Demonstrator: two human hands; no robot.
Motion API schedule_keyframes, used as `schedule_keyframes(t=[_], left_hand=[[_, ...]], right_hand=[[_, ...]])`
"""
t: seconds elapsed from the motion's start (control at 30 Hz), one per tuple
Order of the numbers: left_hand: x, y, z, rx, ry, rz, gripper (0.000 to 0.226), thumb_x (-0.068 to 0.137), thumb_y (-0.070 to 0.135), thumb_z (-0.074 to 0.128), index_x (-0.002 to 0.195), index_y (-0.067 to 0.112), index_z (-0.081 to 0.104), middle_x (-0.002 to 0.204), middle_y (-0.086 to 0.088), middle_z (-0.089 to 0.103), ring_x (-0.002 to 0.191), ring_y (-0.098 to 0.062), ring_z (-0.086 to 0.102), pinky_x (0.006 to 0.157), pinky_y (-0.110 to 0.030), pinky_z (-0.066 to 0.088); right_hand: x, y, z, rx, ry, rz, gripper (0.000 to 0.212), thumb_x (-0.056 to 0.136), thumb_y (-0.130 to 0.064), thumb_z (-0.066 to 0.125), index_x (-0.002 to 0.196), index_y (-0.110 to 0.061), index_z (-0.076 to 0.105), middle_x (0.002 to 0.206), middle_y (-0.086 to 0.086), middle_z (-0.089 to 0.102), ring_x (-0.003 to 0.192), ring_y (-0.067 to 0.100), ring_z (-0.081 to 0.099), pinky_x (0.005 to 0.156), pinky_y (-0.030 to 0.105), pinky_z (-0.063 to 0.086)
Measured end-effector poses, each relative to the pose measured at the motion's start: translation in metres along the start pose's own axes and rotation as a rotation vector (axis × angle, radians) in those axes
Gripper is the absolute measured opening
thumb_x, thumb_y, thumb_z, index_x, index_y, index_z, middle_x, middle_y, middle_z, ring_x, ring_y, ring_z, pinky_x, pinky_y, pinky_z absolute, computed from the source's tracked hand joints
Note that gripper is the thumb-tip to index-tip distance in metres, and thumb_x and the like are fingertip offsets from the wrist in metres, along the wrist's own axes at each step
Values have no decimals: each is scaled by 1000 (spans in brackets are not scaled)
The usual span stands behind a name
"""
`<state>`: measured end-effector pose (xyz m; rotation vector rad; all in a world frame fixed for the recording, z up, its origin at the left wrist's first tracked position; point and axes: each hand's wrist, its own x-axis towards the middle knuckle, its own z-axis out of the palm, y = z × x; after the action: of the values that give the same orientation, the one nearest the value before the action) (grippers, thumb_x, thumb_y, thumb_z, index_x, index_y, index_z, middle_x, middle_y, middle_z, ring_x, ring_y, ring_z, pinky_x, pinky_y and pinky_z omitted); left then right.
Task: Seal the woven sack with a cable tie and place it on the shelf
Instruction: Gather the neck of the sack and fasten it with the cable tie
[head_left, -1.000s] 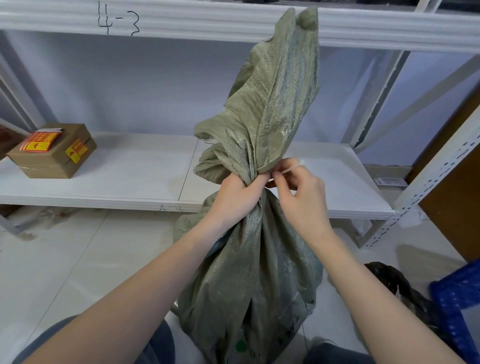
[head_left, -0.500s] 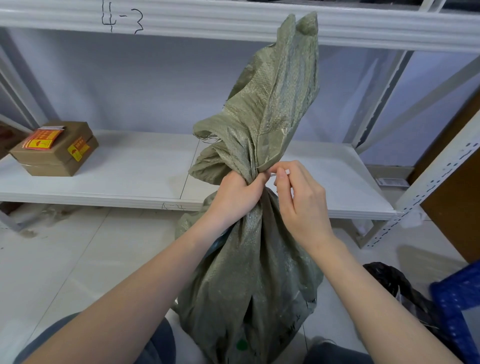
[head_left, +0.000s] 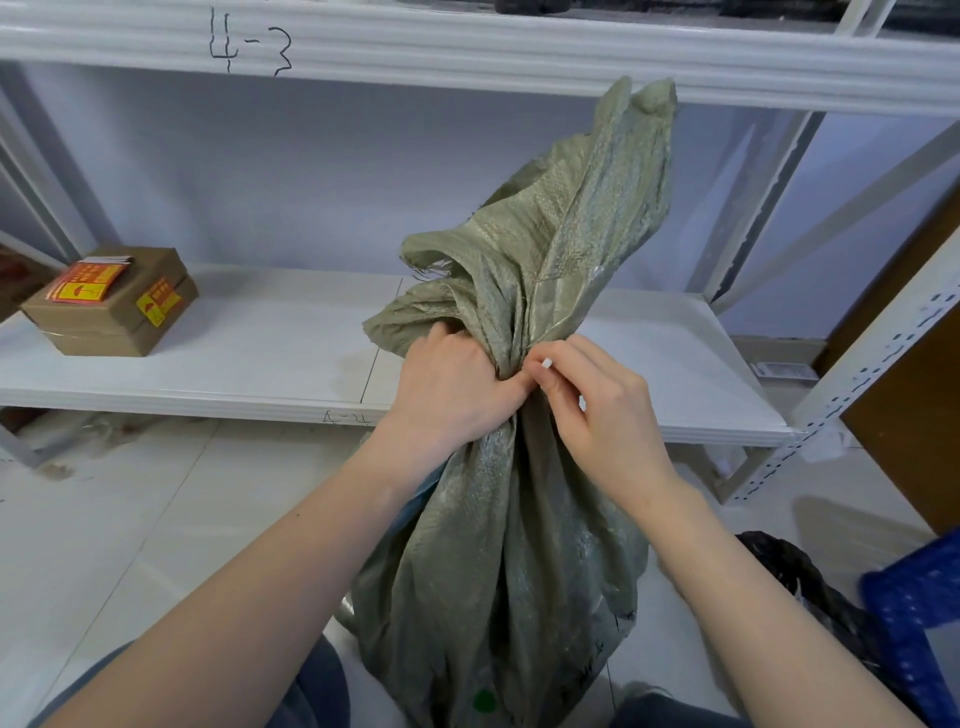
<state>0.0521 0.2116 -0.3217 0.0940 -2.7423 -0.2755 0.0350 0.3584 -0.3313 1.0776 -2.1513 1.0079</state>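
Note:
A green woven sack stands upright on the floor in front of me, its loose top bunched and rising above the neck. My left hand is clenched around the gathered neck from the left. My right hand pinches a white cable tie at the neck's right side; only a short white end shows between the fingers. The white shelf lies just behind the sack at neck height.
A brown cardboard box with yellow and red stickers sits at the shelf's left end. An upper shelf beam marked "4-3" runs overhead. A black bag and a blue crate lie on the floor at the right.
The long white tail of the cable tie that stuck out past my right fingers has shortened to a stub. My right hand has stayed at the neck; my left hand keeps its grip.

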Motion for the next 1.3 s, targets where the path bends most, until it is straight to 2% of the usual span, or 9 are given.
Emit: schedule_keyframes(t=[0.1,0.27,0.4,0.5,0.63,0.8,0.97,1.1,1.3], left_hand=[[-3,3,-8,46,58,55,54,70,54,13,72,14,50,87,-15,69,95,-38,59,69,-34,32],[-2,5,-17,-94,-51,5,25,84,39,45,73,16,43,86,-16,66,87,-39,59,63,-31,31],[1,1,-17,-123,-54,76,24,77,42,41,74,18,42,87,-17,66,90,-37,58,66,-28,26],[3,-3,-18,-120,-108,9,30,78,35,51,65,10,41,68,-8,52,80,-34,51,62,-30,28],[2,-2,-19,-86,-106,26,23,78,26,54,66,10,43,67,-1,43,73,-26,42,63,-29,27],[4,-5,-19,-176,-109,139,26,73,24,49,55,22,29,60,6,36,73,-31,51,67,-26,24],[8,-8,-29,-321,-247,189,20,66,32,46,61,32,27,68,7,39,78,-31,48,71,-28,31],[10,-16,-44,-358,-428,228,30,68,44,53,91,25,54,100,1,62,101,-24,54,87,-36,44],[9,-17,-54,-352,-388,172,24,97,12,40,96,0,61,99,-13,66,95,-27,56,85,-36,39]], right_hand=[[1,-1,0,20,-14,4,23,93,-21,45,91,-11,66,78,6,57,65,21,52,56,38,47],[3,-3,2,87,21,27,18,88,-16,54,91,-11,72,72,5,56,61,8,43,57,20,37],[4,-7,1,171,60,40,11,83,-6,63,85,-9,74,70,5,62,59,9,49,58,17,40],[6,-11,-1,254,38,47,10,81,-7,65,83,-9,75,69,5,64,53,1,49,54,26,45],[6,-11,1,259,-36,45,17,82,-15,66,96,-16,75,69,0,60,57,14,50,55,30,43],[7,-7,1,178,-130,42,30,85,-34,55,110,-24,69,70,-5,55,61,8,45,57,28,42],[11,-8,0,150,-117,74,25,86,-31,58,106,-24,71,66,-17,51,63,4,45,58,31,44],[10,-3,-2,118,-111,112,23,86,-30,58,101,-23,73,70,-14,55,65,6,50,61,37,49],[8,7,-4,71,-127,163,24,84,-35,57,99,-25,73,71,-3,63,64,10,49,60,37,47]])
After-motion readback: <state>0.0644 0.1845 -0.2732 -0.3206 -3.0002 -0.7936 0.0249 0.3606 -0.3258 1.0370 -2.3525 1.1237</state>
